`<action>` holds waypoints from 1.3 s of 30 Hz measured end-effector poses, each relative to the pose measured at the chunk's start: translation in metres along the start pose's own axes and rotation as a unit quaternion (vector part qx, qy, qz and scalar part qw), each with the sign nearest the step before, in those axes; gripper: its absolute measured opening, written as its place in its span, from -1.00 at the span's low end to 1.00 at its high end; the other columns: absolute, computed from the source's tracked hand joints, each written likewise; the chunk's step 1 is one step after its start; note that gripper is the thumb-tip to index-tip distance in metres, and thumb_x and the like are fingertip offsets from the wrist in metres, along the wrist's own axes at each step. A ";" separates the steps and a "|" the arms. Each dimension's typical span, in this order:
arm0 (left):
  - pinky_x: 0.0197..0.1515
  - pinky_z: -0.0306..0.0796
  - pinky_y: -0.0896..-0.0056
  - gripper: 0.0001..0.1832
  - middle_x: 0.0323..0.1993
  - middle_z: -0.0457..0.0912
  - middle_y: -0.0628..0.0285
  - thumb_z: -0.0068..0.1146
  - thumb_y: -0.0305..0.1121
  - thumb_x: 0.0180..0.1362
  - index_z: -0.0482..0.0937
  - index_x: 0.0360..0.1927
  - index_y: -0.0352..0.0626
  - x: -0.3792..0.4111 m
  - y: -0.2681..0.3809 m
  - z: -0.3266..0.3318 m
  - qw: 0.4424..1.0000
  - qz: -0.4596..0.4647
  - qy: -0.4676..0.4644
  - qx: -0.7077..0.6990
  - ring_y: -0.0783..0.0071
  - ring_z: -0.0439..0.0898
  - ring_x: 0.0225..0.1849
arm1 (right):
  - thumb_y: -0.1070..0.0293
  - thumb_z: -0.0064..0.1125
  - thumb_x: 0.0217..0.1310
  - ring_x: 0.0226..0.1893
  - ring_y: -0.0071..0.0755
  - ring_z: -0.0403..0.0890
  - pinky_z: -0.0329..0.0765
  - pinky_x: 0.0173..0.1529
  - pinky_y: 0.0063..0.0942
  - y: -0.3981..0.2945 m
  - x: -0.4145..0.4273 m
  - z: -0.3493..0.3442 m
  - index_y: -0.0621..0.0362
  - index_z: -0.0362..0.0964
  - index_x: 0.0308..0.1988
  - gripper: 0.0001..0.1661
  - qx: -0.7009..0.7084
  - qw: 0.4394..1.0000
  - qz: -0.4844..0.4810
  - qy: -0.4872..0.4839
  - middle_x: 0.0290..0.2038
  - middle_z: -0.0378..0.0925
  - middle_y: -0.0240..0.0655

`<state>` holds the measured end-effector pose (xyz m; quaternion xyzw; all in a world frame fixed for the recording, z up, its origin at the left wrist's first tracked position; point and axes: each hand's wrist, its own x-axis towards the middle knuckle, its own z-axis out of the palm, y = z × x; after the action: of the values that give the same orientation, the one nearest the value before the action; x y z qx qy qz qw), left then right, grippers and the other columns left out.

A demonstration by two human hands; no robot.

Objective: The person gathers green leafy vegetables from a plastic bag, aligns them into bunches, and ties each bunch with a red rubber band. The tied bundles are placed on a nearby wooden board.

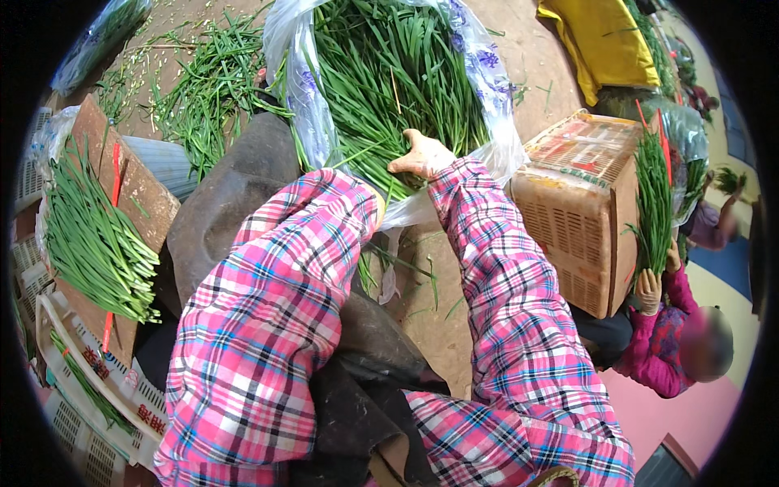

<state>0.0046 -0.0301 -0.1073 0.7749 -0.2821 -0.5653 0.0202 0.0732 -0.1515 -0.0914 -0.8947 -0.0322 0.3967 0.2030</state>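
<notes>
Before me stands a clear plastic bag (496, 91) with purple print, rolled open around a mass of long green leaves, apparently garlic chives (389, 67). My right hand (424, 155), in a pale glove, lies on the near edge of the leaves, thumb and fingers apart; whether it grips some is unclear. The plaid sleeve covers nearly all of my left hand, at the bag's near left rim, so its fingers are hidden. To my left, a bundle of green chives (100, 237) with pale stem ends lies across a red strap (115, 173) on a brown board (146, 195).
Loose leaves (207, 103) litter the floor at the upper left. A plastic crate (566, 219) stands on the right. Beyond it a co-worker (663, 341) in gloves holds a bundle of greens (654, 201). A white basket (61, 304) is at the lower left, a yellow cloth (599, 45) at the upper right.
</notes>
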 end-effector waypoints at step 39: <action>-0.09 0.44 0.22 -0.67 -0.17 0.60 0.11 0.10 -0.33 -0.08 0.60 -0.16 -0.05 -0.019 -0.005 -0.020 0.999 -0.036 -0.019 0.029 0.18 0.57 -0.11 | 0.13 0.40 -0.31 -0.11 -0.30 0.51 0.38 0.04 -0.49 0.095 0.025 0.004 0.35 0.21 0.11 -0.04 0.136 0.987 0.025 0.082 -0.12 0.50 -0.10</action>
<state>0.0205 -0.0230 -0.0857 0.7738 -0.2707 -0.5720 -0.0284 0.0778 -0.2314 -0.1480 -0.8888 0.0616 0.3275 0.3146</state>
